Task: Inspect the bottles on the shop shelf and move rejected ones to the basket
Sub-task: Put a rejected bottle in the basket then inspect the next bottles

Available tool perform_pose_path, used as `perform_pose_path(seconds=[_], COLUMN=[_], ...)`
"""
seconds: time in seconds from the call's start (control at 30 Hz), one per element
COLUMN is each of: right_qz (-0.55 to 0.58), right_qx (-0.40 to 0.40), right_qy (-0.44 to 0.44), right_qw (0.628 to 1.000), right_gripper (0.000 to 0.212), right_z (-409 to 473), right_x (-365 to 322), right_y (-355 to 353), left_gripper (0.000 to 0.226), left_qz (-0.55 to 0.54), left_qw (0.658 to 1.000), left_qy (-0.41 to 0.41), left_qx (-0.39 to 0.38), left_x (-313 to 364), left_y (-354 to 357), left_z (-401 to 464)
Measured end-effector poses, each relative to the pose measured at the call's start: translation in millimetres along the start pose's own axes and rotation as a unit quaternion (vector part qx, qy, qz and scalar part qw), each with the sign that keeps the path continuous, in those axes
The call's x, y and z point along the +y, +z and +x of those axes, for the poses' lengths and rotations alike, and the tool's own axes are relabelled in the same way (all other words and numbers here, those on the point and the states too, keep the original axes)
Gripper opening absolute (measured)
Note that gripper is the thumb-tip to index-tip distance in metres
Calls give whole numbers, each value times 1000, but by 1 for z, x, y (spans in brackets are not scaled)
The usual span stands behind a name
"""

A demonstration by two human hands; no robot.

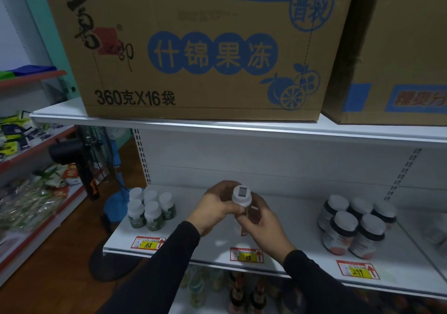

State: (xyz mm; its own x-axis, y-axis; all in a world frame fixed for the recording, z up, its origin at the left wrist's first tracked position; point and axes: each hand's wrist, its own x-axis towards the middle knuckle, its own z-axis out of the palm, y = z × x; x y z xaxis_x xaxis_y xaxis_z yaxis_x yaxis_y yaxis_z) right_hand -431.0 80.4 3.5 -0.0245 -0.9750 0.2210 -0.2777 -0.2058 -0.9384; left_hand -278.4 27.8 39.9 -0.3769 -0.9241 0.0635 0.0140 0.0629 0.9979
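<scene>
While both hands meet over the middle of the white shelf point(217, 246), a small bottle point(242, 201) with a white cap sits between them, cap tilted toward the camera. Left hand point(215, 207) wraps the bottle from the left, fingers point(221, 187) curled behind the cap. Right hand point(261, 224) grips the lower body, fingers closed around it so most of the amber body is hidden. Bottle is held above the shelf, not resting on it.

Counts: five green-label bottles point(151, 208) with white caps cluster at the shelf's left end, touching one another. Five dark bottles point(355, 226) with white caps cluster toward the right. Three price tags on the shelf's front edge: "168" point(148, 243), one under the hands point(247, 255), "299" point(358, 270).

Two cardboard boxes sit on the shelf above, a large one with blue print point(198, 47) and a second point(396, 59) to its right. More bottles on the shelf below, blurred. Left side: another rack with packets point(29, 192), a standing fan point(101, 158), brown floor point(48, 277). Lighting dim. Dark long sleeves on both arms.
</scene>
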Motion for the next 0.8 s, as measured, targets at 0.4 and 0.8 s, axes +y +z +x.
perform_pose_path(seconds=[0.4,0.8], right_qz=[-29,-286], right_qx=[2,56], right_qy=[3,30], right_qw=[1000,956], right_gripper=[41,50], right_z=[7,5], right_x=[8,60], right_y=[1,-31], left_gripper=[32,25], left_qz=[58,118], left_qw=[998,985], left_qy=[29,-32], left_qx=[6,122], left_x=[0,-35], left_y=[-2,-21], left_z=[2,18])
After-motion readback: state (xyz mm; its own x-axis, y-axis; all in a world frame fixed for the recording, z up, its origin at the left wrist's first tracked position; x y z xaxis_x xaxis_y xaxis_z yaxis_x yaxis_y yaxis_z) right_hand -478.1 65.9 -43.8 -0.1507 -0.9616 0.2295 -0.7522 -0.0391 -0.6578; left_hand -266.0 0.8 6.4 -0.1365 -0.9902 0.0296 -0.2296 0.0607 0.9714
